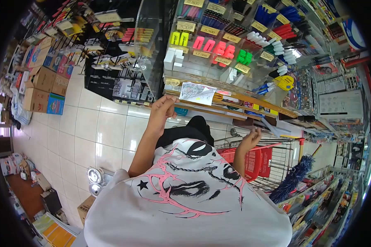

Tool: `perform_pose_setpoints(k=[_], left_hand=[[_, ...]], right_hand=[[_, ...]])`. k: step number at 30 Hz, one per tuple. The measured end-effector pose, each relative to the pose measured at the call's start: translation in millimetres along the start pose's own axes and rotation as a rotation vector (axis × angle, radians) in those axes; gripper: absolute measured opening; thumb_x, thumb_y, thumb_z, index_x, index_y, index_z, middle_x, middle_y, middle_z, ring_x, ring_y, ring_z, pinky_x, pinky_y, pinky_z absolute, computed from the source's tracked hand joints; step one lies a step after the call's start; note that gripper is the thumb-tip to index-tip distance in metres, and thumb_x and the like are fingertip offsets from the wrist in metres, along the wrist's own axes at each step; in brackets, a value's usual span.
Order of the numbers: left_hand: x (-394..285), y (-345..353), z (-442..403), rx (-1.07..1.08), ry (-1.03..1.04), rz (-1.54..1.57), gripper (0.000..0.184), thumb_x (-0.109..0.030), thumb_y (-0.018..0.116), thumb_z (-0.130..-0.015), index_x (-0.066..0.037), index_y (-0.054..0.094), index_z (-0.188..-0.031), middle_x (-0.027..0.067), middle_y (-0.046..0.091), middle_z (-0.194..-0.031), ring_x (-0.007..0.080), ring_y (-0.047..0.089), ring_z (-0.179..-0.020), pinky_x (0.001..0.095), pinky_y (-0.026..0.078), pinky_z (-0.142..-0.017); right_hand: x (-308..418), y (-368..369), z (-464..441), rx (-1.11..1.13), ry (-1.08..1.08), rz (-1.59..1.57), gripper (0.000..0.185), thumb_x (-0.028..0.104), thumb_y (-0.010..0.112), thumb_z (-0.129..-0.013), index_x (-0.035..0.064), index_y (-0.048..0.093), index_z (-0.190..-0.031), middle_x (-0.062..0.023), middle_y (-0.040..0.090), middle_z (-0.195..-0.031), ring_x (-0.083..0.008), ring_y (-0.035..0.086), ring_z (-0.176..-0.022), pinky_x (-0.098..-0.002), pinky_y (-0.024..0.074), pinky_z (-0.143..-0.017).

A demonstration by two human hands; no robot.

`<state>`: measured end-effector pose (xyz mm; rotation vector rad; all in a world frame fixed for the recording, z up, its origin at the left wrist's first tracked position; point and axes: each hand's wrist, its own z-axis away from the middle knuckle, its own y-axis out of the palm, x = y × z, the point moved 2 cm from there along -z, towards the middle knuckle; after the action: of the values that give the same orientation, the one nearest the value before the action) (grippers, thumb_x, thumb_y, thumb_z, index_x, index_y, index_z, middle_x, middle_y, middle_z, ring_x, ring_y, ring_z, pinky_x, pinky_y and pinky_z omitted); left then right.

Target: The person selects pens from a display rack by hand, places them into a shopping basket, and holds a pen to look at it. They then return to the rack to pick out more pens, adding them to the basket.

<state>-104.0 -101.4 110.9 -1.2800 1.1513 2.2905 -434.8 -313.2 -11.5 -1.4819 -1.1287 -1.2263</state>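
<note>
My left hand (165,108) is raised at the front edge of the pen display, just left of a paper sheet (197,94) with scribbles on it. Its fingers are curled in and pressed together; whatever they may hold is hidden. Over the red shopping cart (255,164) hovers my right hand (251,140), fingers loosely bent and a little apart, with no object visible in them. Clear bins above the sheet hold yellow highlighters (179,39), pink highlighters (204,43), green highlighters (244,57) and blue pens (264,15), with price labels.
A dark blue fluffy duster (292,179) stands at the cart's right side. Packed shelves (321,210) line the right. Cardboard boxes (45,90) are stacked on the tiled floor (80,131) at left, beyond a black rack with hanging goods (115,61).
</note>
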Motion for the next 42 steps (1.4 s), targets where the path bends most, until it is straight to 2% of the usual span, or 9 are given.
perform_pose_setpoints(k=[6, 9, 14, 21, 26, 34, 37, 39, 42], left_hand=[[10.8, 7.2, -8.2, 0.122, -0.112, -0.049, 0.025, -0.026, 0.057, -0.094, -0.004, 0.060, -0.083, -0.0060, 0.030, -0.050, 0.0049, 0.025, -0.044, 0.0236, 0.031, -0.048], [14.0, 15.2, -11.3, 0.138, -0.124, -0.153, 0.028, -0.027, 0.057, -0.094, -0.003, 0.060, -0.080, -0.0051, 0.032, -0.049, 0.0055, 0.028, -0.042, 0.0235, 0.030, -0.045], [16.3, 23.6, -10.1, 0.199, -0.169, -0.235, 0.030, -0.029, 0.054, -0.095, -0.004, 0.059, -0.080, -0.0055, 0.029, -0.048, 0.0058, 0.024, -0.042, 0.0248, 0.031, -0.046], [15.3, 9.7, -11.2, 0.201, -0.185, -0.257, 0.031, -0.031, 0.054, -0.096, -0.006, 0.058, -0.079, -0.0063, 0.027, -0.049, 0.0060, 0.023, -0.043, 0.0249, 0.030, -0.047], [18.9, 4.9, -19.1, 0.153, -0.218, -0.210, 0.030, -0.029, 0.054, -0.096, -0.005, 0.058, -0.078, -0.0060, 0.027, -0.049, 0.0063, 0.022, -0.043, 0.0251, 0.029, -0.046], [19.5, 27.6, -34.4, 0.233, -0.257, -0.218, 0.031, -0.030, 0.055, -0.096, -0.005, 0.059, -0.079, -0.0060, 0.027, -0.049, 0.0057, 0.022, -0.043, 0.0243, 0.029, -0.046], [22.8, 37.7, -37.5, 0.279, -0.254, -0.251, 0.031, -0.031, 0.055, -0.096, -0.004, 0.060, -0.080, -0.0060, 0.028, -0.049, 0.0057, 0.022, -0.043, 0.0242, 0.029, -0.046], [23.8, 44.7, -39.7, 0.311, -0.254, -0.293, 0.032, -0.032, 0.055, -0.096, -0.003, 0.060, -0.081, -0.0057, 0.029, -0.049, 0.0056, 0.023, -0.043, 0.0241, 0.029, -0.046], [27.1, 52.1, -40.0, 0.382, -0.287, -0.330, 0.034, -0.032, 0.054, -0.096, -0.002, 0.060, -0.081, -0.0053, 0.029, -0.049, 0.0056, 0.024, -0.044, 0.0240, 0.029, -0.046]], right_hand=[[-67.0, -50.1, 73.1, -0.190, 0.748, 0.205, 0.050, 0.019, 0.061, -0.088, 0.0050, 0.039, -0.131, -0.0044, 0.051, -0.079, -0.0101, 0.043, -0.053, -0.0266, 0.0329, -0.042], [-103.7, -53.1, 90.5, -0.153, 0.830, 0.046, 0.043, 0.022, 0.061, -0.088, 0.0064, 0.043, -0.124, -0.0036, 0.049, -0.071, -0.0108, 0.041, -0.046, -0.0270, 0.0304, -0.038], [-112.7, -22.2, 94.3, -0.021, 0.886, 0.064, 0.023, 0.028, 0.062, -0.088, 0.0081, 0.052, -0.093, -0.0021, 0.049, -0.068, -0.0091, 0.038, -0.042, -0.0263, 0.0272, -0.036], [-133.8, -33.0, 95.1, -0.001, 0.807, 0.031, 0.023, 0.027, 0.062, -0.088, 0.0070, 0.053, -0.082, 0.0030, 0.041, -0.056, -0.0083, 0.035, -0.041, -0.0266, 0.0266, -0.037], [-114.3, -57.5, 98.2, 0.132, 0.667, 0.268, 0.034, 0.028, 0.060, -0.090, 0.0050, 0.059, -0.065, -0.0019, 0.055, -0.057, -0.0101, 0.046, -0.047, -0.0277, 0.0349, -0.045], [-146.8, -70.3, 88.8, 0.198, 0.571, 0.421, 0.033, 0.022, 0.064, -0.083, 0.0007, 0.061, -0.058, -0.0059, 0.056, -0.052, -0.0130, 0.051, -0.048, -0.0290, 0.0388, -0.049], [-149.2, -66.0, 75.1, 0.180, 0.712, 0.327, 0.032, 0.019, 0.065, -0.080, -0.0001, 0.061, -0.055, -0.0077, 0.054, -0.048, -0.0154, 0.048, -0.042, -0.0306, 0.0375, -0.043], [-139.2, -63.6, 68.4, 0.286, 0.777, 0.389, 0.038, 0.024, 0.061, -0.083, 0.0012, 0.058, -0.052, -0.0065, 0.051, -0.045, -0.0146, 0.038, -0.031, -0.0302, 0.0288, -0.032], [-129.9, -63.5, 59.7, 0.362, 0.819, 0.393, 0.040, 0.028, 0.061, -0.084, -0.0018, 0.063, -0.057, -0.0084, 0.052, -0.043, -0.0167, 0.038, -0.027, -0.0310, 0.0294, -0.030]])
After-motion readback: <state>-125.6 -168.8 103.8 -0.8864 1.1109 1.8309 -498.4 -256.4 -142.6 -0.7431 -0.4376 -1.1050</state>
